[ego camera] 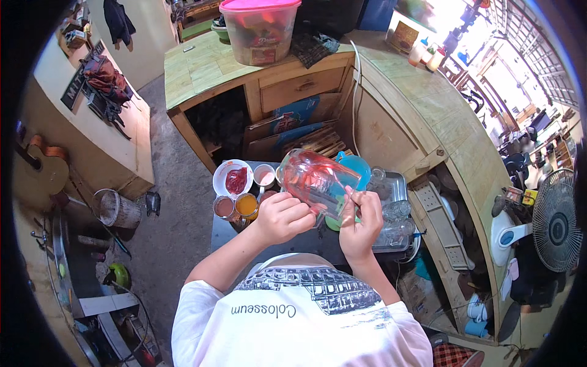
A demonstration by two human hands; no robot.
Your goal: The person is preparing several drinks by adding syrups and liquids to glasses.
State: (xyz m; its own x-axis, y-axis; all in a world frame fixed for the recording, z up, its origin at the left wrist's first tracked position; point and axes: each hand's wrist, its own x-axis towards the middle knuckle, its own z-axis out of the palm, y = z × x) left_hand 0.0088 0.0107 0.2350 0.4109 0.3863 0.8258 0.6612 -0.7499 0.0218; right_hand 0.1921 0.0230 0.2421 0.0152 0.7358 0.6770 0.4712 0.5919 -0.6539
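Note:
Both hands hold a clear pitcher (pixel 316 176), tilted on its side above a small dark table (pixel 298 245). Red streaks coat its inside. My left hand (pixel 284 218) is closed at the pitcher's near side, its grip partly hidden; my right hand (pixel 361 222) pinches the rim. To the left are a white bowl (pixel 219 173) with a red substance (pixel 236 180), a white mug (pixel 264 175) with pinkish contents, a glass of brown contents (pixel 224 207) and one of orange-yellow contents (pixel 247 205). Behind the pitcher is a turquoise plastic vessel (pixel 360 167). Something green (pixel 333 223) shows beneath.
A metal tray (pixel 400 183) with several glass vessels (pixel 398 229) stands at the right. A wooden counter (pixel 435 110) curves around the table, bearing a pink-lidded tub (pixel 260 34). A white cord (pixel 356 101) hangs down its front. A fan (pixel 557 225) stands far right, a bucket (pixel 120 208) left.

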